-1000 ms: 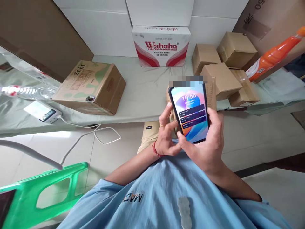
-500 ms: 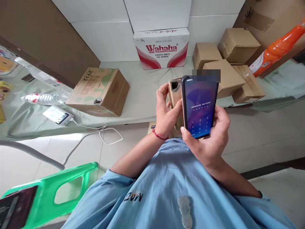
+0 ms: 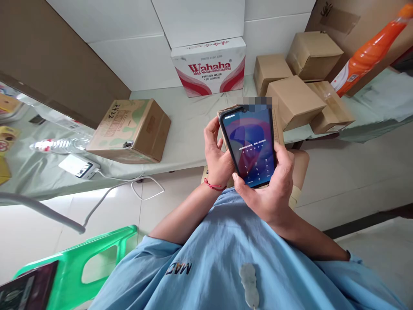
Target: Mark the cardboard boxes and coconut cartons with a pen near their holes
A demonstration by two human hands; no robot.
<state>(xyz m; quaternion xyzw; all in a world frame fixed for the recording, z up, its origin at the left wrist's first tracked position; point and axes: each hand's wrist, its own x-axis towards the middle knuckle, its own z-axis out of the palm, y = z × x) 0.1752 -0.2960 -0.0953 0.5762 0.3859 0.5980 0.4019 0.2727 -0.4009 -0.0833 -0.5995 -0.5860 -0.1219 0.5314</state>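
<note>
A black-cased smartphone [image 3: 250,142] is upright in front of my chest, its lit screen showing a keypad and a row of code dots. My right hand [image 3: 269,181] grips it around the lower edge, thumb at the bottom left corner and fingers on the right side. Behind the phone is a cardboard box [image 3: 278,129], of which only the top edge and right side show. My left hand [image 3: 216,153], with a red string bracelet [image 3: 214,185] at the wrist, is closed on the left side of this box. The phone hides part of those fingers.
On the cloth-covered table stand a printed carton [image 3: 129,131], a Wahaha carton [image 3: 209,66] and several plain boxes [image 3: 295,103]. An orange bottle [image 3: 371,51] is at right. A power bank [image 3: 79,165] with a white cable lies left, near a green stool [image 3: 71,267].
My right hand has brought the phone left, across the front of the cardboard box, which is now mostly covered. The view has shifted slightly, and my knee now shows at right.
</note>
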